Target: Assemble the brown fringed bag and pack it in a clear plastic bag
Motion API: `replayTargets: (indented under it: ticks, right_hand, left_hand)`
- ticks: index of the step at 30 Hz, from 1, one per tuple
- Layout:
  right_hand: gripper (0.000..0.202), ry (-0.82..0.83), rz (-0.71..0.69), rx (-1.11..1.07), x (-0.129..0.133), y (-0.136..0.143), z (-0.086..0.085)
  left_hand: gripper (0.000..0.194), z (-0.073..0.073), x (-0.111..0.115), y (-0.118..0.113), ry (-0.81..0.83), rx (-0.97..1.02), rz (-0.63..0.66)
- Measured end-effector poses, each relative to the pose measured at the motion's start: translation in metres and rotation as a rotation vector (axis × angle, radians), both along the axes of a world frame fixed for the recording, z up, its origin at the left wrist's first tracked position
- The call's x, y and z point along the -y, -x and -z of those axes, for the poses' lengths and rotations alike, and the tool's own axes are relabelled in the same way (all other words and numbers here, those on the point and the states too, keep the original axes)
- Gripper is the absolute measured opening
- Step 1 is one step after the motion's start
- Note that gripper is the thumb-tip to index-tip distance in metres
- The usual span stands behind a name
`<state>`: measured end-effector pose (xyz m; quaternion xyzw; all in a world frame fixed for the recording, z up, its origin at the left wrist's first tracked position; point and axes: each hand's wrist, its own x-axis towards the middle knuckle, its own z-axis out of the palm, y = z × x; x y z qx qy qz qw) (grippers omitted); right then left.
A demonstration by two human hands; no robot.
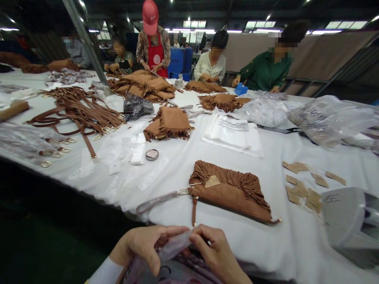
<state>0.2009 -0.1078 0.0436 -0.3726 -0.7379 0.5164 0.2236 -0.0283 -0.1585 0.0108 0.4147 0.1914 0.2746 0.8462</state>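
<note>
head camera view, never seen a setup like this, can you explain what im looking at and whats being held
There is no machine here: one person works with two bare hands. The single picture comes from a camera on that person's head, looking forward and down. The right hand pinches one end of a thin translucent plastic piece, and the left hand curves around it. Ahead, on the white-covered table, lies a brown fringed pouch with loose tags to its right. Farther off are brown straps and more fringed pouches, with other people across the table.
</note>
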Motion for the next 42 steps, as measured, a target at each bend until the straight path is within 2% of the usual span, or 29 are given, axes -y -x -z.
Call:
replayTargets:
  ticks: [2, 4, 6, 8, 9, 10, 13, 15, 19, 23, 27, 33, 38, 39, 42]
  right_hand:
    - [0.031, -0.032, -0.011, -0.01, 0.002, 0.001, 0.002]
    - [0.028, -0.06, -0.043, -0.027, 0.006, 0.004, 0.004]
    - [0.024, -0.085, -0.081, -0.047, 0.01, 0.009, 0.006]
    - [0.021, -0.104, -0.09, -0.063, 0.012, 0.013, 0.006]
    - [0.021, -0.102, -0.06, -0.062, 0.011, 0.013, 0.006]
    - [0.023, -0.088, 0.006, -0.055, 0.009, 0.013, 0.007]
    - [0.036, 0.028, 0.303, 0.012, -0.01, 0.006, 0.014]
    - [0.039, 0.087, 0.422, 0.082, -0.027, 0.003, 0.025]
    - [0.034, 0.061, 0.398, 0.295, -0.054, 0.013, 0.046]
    - [0.023, -0.024, 0.456, 0.382, -0.06, 0.03, 0.051]
    - [0.015, 0.197, 0.447, 0.212, -0.06, 0.033, 0.047]
    - [0.025, 0.532, 0.36, 0.02, -0.053, 0.031, 0.047]
    - [0.036, 1.041, 0.295, -0.373, -0.037, 0.029, 0.044]
    - [0.036, 1.099, 0.291, -0.421, -0.034, 0.029, 0.044]
    - [0.033, 1.083, 0.277, -0.429, -0.026, 0.03, 0.042]
  left_hand:
    - [0.119, 0.012, 0.003, 0.0, 0.053, 0.038, -0.041]
    - [0.114, 0.018, 0.005, -0.01, 0.061, -0.056, -0.119]
    - [0.091, 0.018, 0.005, -0.027, 0.038, -0.211, -0.196]
    - [0.052, 0.016, 0.004, -0.045, 0.03, -0.356, -0.26]
    - [0.039, 0.015, 0.004, -0.052, 0.035, -0.41, -0.298]
    - [0.034, 0.014, 0.004, -0.056, 0.038, -0.453, -0.345]
    - [0.028, 0.014, 0.005, -0.056, 0.011, -0.581, -0.466]
    - [0.022, 0.014, 0.007, -0.05, -0.008, -0.674, -0.501]
    - [0.014, 0.013, 0.013, -0.043, -0.014, -0.76, -0.519]
    - [0.015, 0.01, 0.018, -0.042, -0.009, -0.73, -0.539]
    - [0.016, 0.01, 0.023, -0.038, 0.027, -0.711, -0.555]
    - [0.02, 0.025, 0.035, -0.03, 0.11, -0.623, -0.559]
    - [0.028, 0.038, 0.046, -0.028, 0.201, -0.588, -0.515]
    - [0.029, 0.04, 0.047, -0.028, 0.213, -0.581, -0.505]
    - [0.03, 0.044, 0.048, -0.029, 0.223, -0.566, -0.483]
